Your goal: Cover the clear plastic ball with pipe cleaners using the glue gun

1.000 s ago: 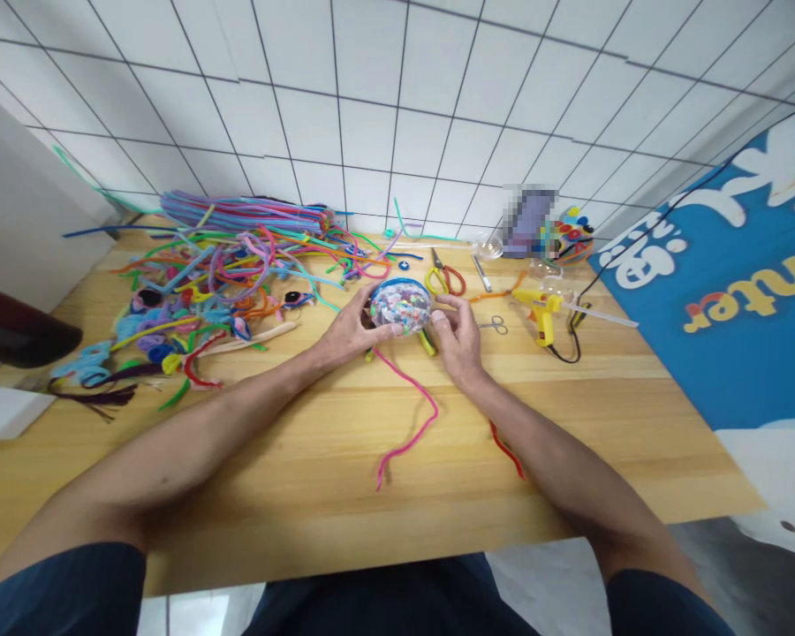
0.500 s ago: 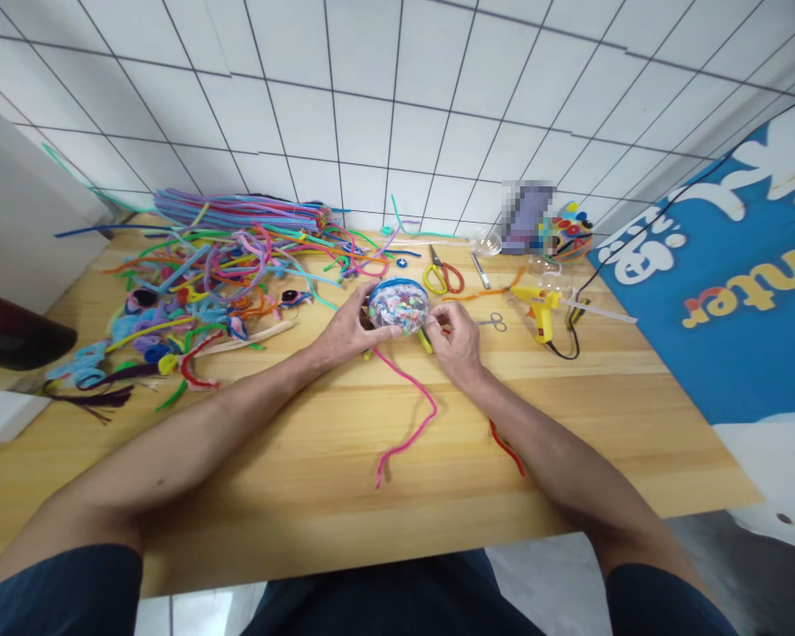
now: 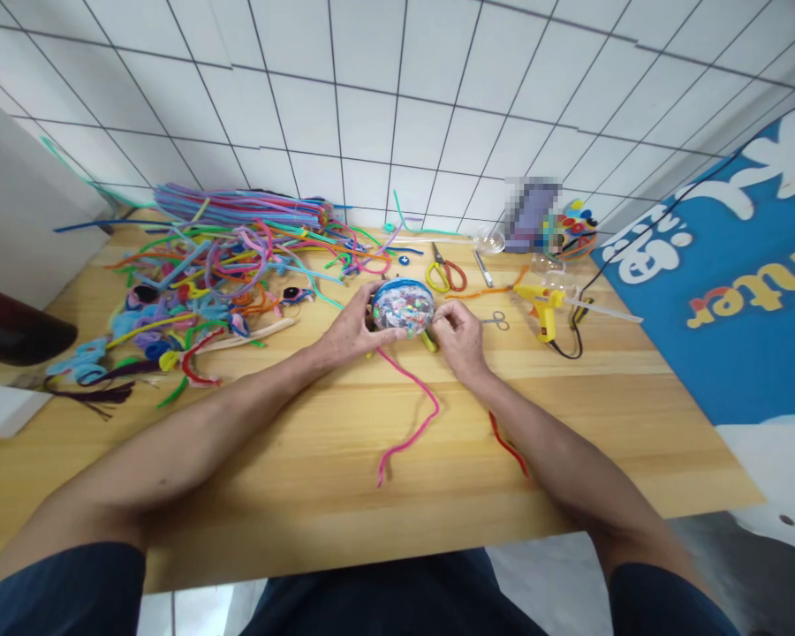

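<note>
Left hand grips ball, well inside near edge of surface; right hand curled, hold unclear. Loosened thumb could drop ball.

A wooden table carries a bundle of pipe cleaners at the back left, a colourful tangle in front, a pink strand near the middle, a red strand further right, large scissors, small scissors and a yellow glue gun.
</note>
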Available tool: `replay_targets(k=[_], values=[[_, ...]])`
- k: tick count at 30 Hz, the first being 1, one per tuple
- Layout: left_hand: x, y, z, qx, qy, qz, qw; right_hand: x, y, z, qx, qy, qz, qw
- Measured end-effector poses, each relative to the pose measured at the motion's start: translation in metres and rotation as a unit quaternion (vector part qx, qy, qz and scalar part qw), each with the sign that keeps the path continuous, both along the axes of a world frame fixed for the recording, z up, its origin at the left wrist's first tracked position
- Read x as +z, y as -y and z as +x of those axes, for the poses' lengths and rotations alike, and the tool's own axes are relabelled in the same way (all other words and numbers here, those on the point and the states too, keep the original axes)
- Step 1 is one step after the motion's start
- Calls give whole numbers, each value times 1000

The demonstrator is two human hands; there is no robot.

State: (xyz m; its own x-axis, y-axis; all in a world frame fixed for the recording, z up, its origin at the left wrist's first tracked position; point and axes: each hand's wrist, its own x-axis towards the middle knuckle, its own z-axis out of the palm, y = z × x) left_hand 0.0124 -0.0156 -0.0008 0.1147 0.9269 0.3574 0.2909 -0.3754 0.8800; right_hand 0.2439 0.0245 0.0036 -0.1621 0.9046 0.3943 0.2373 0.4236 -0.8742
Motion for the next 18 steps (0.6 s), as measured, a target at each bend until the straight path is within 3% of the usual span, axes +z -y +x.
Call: replay_targets(k=[7, 15, 18], values=[[2, 0, 0, 2, 13, -20, 1000, 5, -8, 6, -8, -61, -34, 998], [1, 0, 1, 13, -2, 2, 1000, 17, -40, 28, -158, 21, -46, 986], [-2, -1, 0, 12, -14, 16, 1000, 18, -47, 30, -152, -12, -81, 985]])
